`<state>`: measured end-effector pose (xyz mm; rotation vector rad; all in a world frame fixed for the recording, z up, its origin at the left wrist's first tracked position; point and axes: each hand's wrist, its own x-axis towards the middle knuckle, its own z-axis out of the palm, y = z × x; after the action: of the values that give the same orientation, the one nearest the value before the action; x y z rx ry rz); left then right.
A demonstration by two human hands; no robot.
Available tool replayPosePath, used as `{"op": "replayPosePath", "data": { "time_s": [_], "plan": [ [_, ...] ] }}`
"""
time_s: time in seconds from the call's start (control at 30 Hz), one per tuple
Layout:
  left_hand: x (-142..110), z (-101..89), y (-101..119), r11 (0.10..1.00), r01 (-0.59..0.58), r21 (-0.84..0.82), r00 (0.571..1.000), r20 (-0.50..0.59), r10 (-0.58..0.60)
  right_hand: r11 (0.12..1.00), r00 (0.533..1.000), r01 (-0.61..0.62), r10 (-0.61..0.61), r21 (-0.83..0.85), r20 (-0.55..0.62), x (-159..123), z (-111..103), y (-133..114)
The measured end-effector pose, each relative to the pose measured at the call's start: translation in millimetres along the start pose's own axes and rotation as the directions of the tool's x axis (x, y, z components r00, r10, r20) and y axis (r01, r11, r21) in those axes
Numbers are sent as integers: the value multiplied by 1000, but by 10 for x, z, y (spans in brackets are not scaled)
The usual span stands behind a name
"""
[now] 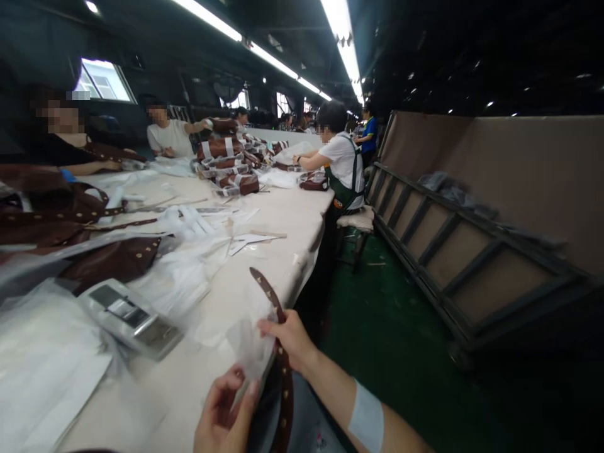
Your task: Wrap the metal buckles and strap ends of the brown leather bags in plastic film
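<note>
A dark brown leather strap with gold-coloured studs runs down past the table's front edge, its rounded tip up over the tabletop. My right hand is closed around the strap a little below that tip, its thumb and finger also against a crumpled, translucent white wrapping sheet. Lower down, my left hand has curled fingers and pinches the near end of this sheet. The strap's lower end passes out of view over my lap.
On the pale table lie a grey scale-like device, white paper sheets and brown studded leather bags. More wrapped bags are piled farther back. Co-workers sit around the table. A large framed cart stands right, beside a stool.
</note>
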<state>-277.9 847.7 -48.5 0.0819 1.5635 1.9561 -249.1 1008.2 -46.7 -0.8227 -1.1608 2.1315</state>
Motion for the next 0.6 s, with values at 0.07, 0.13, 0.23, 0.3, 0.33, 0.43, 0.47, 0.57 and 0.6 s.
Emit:
{"op": "replayPosePath", "data": {
  "time_s": [0.07,0.13,0.23,0.3,0.33,0.43,0.47,0.57,0.6],
  "plan": [
    [-42,79,79,997,15,-73,1000,-23,-17,996,999,40,-38,76,-29,-18,15,-8],
    [-41,149,134,989,60,-136,997,-36,-65,983,1000,26,-27,182,5,-45,18,-25],
    [26,142,213,982,15,-188,994,-108,-36,938,995,-86,63,335,81,-86,-22,-52],
    [93,51,261,972,-94,-217,979,-197,51,909,994,-109,95,402,55,-100,-76,-57],
    [125,-10,276,965,-151,-214,965,-245,97,900,995,-94,95,426,18,-101,-106,-54],
    [192,-181,275,965,-246,-93,921,-332,203,874,991,-41,96,485,-89,-95,-183,-21],
    [200,-221,265,969,-243,-35,912,-349,216,869,989,-31,99,494,-112,-93,-200,-6],
    [180,-287,249,977,-199,74,889,-407,212,863,980,0,100,504,-171,-83,-220,34],
    [165,-307,250,980,-183,82,889,-413,200,864,976,17,94,503,-194,-79,-219,42]
  ]
}}
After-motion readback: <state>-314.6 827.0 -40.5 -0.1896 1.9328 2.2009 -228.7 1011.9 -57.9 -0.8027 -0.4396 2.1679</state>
